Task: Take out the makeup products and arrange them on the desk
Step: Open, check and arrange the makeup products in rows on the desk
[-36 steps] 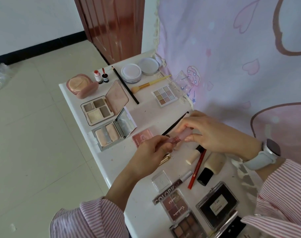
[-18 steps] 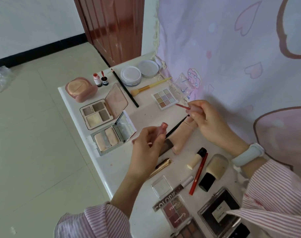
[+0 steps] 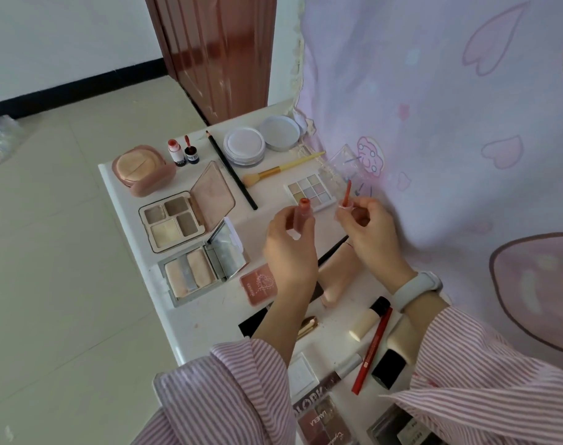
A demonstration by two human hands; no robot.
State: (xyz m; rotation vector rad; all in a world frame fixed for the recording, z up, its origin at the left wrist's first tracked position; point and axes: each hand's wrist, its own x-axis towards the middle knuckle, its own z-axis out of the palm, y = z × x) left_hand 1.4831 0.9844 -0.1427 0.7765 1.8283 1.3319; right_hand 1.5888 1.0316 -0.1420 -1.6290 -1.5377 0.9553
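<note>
Holding an uncapped gloss tube (image 3: 303, 216) in the left hand (image 3: 288, 248), wand (image 3: 347, 195) pinched at three o'clock in the right hand (image 3: 371, 229), she likely stands both on the desk (image 3: 209, 316) next.

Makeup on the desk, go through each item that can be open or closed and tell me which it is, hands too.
lip gloss tube: uncapped, upright in left hand
wand applicator: pulled out, pinched by right hand
four-pan palette: lid open
mirrored compact: open
pastel palette: clear lid open
round powder jar: lid off beside it
small red bottle: uncapped
</note>
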